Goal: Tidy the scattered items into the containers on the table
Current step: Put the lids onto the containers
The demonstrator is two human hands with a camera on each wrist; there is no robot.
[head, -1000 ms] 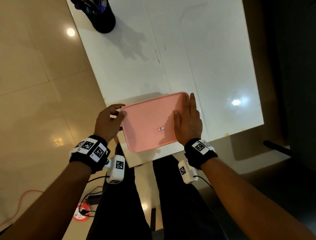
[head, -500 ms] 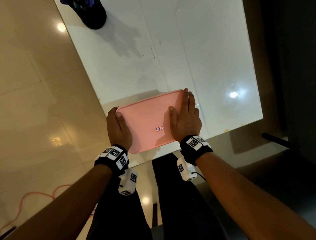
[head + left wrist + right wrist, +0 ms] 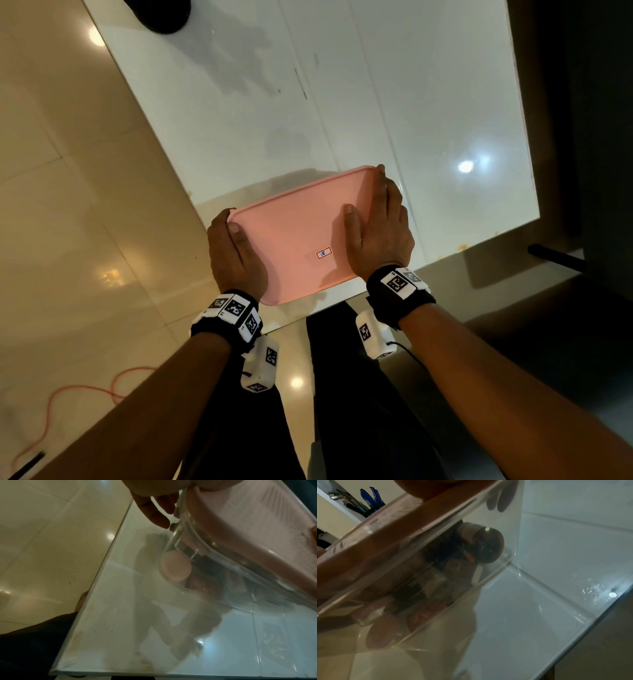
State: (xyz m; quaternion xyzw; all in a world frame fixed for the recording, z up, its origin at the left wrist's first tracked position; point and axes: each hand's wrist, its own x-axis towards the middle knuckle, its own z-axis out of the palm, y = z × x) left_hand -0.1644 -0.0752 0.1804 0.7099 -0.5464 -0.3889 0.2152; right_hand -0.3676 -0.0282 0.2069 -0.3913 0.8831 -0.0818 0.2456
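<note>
Floor, far left: an orange cable (image 3: 51, 404) loops over the tan tiles beside you, well apart from the bench.
Left hand: your left hand (image 3: 236, 253) grips the left short end of the box, thumb lying flat on the pink lid (image 3: 294, 236), fingers (image 3: 154, 511) curled down over the edge against the clear wall.
Box: the clear box (image 3: 197, 563) sits at the near edge of the white bench (image 3: 394, 102), its near corner close to the rim, with the pink lid on top. A small red-framed label (image 3: 323, 253) is on the lid nearer your right hand.
Inside, left end: a round pink disc (image 3: 176, 568) lies against the clear corner; the reddish and dark things behind it are too blurred to name.
Inside, right end: a dark round jar (image 3: 484, 543) lies on its side against the far wall, with dark packets heaped beside it; you cannot tell what they are.
Right hand: your right hand (image 3: 376, 229) clasps the right short end, thumb flat on the lid, fingers (image 3: 503, 497) wrapped down over the far right corner outside the wall.
Behind: a dark pen cup (image 3: 373, 510) with blue pens (image 3: 371, 496) stands at the far left corner of the bench, well apart from the box.
Right of the box: bare glossy bench with a bright lamp reflection (image 3: 466, 167), and some small orange crumbs (image 3: 462, 246) at the near right edge.
</note>
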